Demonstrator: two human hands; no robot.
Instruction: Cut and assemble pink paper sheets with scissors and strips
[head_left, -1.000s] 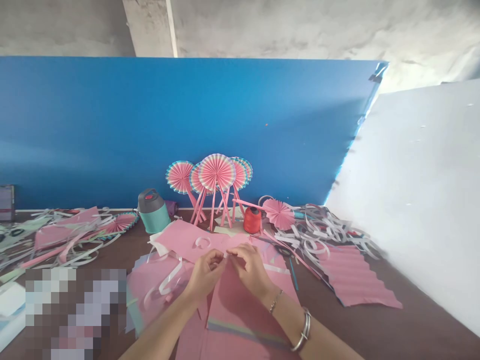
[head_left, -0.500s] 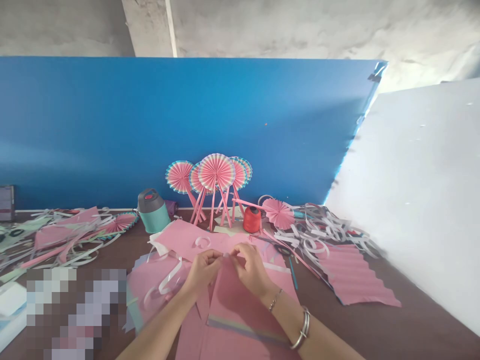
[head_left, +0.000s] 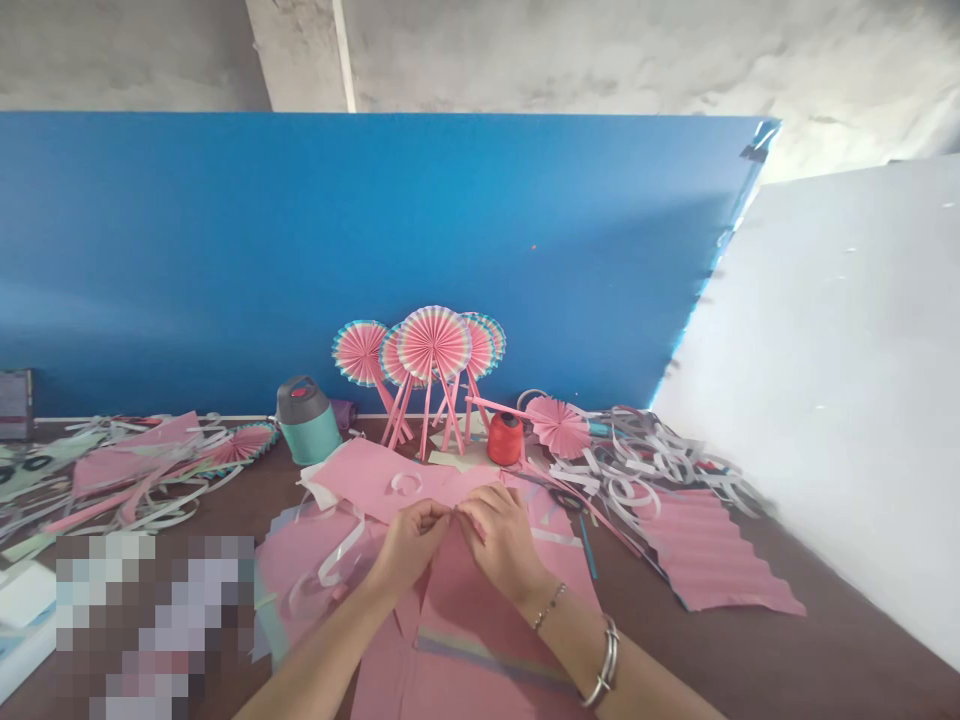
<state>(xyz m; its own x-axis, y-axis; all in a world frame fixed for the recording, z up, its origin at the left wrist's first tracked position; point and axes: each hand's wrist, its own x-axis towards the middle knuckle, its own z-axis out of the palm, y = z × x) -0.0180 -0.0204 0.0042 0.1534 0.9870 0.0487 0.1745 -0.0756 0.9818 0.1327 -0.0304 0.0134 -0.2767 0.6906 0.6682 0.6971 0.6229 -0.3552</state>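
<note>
My left hand (head_left: 411,548) and my right hand (head_left: 496,535) meet fingertip to fingertip above a pink paper sheet (head_left: 487,610) with a pale striped band near its lower edge. Both hands are closed in a pinch; whatever lies between the fingertips is too small to make out. More pink sheets (head_left: 382,680) lie beneath, and another pink sheet (head_left: 360,475) lies beyond the hands with a curled white strip (head_left: 406,484) on it. Dark scissors (head_left: 564,498) rest to the right of my right hand.
Several pink paper fans (head_left: 433,343) stand on sticks by the blue partition (head_left: 300,220). A teal bottle (head_left: 310,432) and a red thread spool (head_left: 505,440) stand near them. White strips (head_left: 637,460) and a pleated pink sheet (head_left: 724,555) lie at right; more scraps (head_left: 135,460) at left.
The fingers of my right hand have shifted slightly and my fingertips remain together. The rest of the scene has barely shifted in view.
</note>
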